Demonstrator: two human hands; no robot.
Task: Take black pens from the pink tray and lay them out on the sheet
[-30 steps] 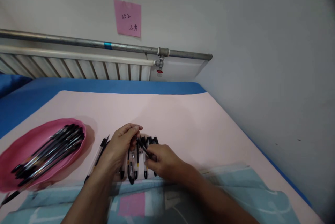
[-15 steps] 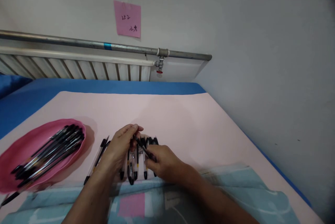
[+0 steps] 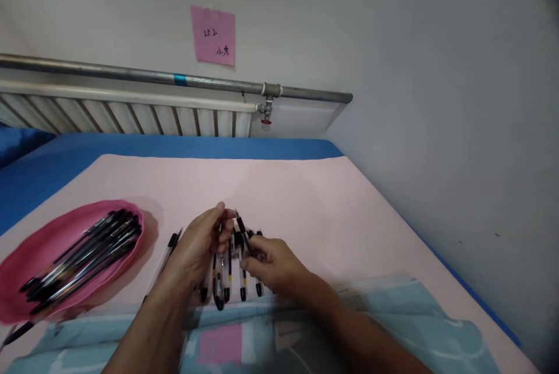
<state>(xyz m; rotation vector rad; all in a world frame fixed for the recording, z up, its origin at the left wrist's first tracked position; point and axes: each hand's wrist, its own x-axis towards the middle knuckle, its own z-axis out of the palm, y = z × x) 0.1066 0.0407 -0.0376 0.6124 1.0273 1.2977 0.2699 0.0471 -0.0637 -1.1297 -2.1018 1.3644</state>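
Observation:
My right hand (image 3: 277,263) is closed around a black pen (image 3: 243,227), whose bare pointed tip slants up and left. Beside that tip is my left hand (image 3: 212,231), its fingers loosely bent and the thumb apart from them. Nothing shows between its fingers, though the palm side is hidden. Under and between both hands, several clear-barrelled pens (image 3: 243,278) with black ends lie in a row on the pink sheet (image 3: 297,199). Another pen (image 3: 163,260) lies left of the row, partly covered by my left forearm.
On the left stands a pink oval basin (image 3: 65,231) holding many black pens (image 3: 91,257). One more pen (image 3: 20,332) lies by its near edge. A light blue patterned cloth (image 3: 393,304) runs along the front. Behind are a radiator (image 3: 144,117), a metal pipe (image 3: 131,74) and a pink note (image 3: 213,36).
The pen in my right hand has tilted more upright and its tip has come clear of my left fingers. My left hand has loosened from it, staying close by.

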